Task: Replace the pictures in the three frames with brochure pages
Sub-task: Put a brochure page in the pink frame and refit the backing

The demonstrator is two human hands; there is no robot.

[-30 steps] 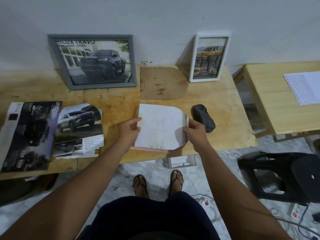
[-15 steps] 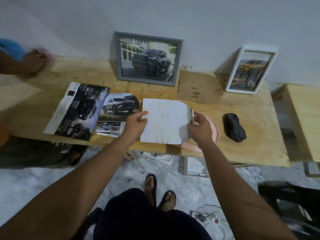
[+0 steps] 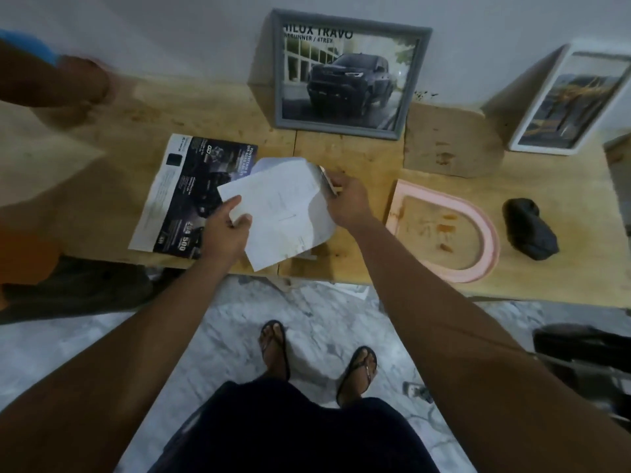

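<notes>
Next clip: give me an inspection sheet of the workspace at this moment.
surface: wooden table, stained.
job's things: grey frame and white frame lean on the wall, both filled; pink arched frame lies flat, empty; arched white sheet held over the right side of the open brochure.
clutter: brown backing board behind the pink arched frame; black bundle to its right.
hands: left hand and right hand each grip the sheet by an edge.
cables: nothing seen for certain.
surroundings: white wall, marble floor, another person's blurred arm far left, dark chair right.
</notes>
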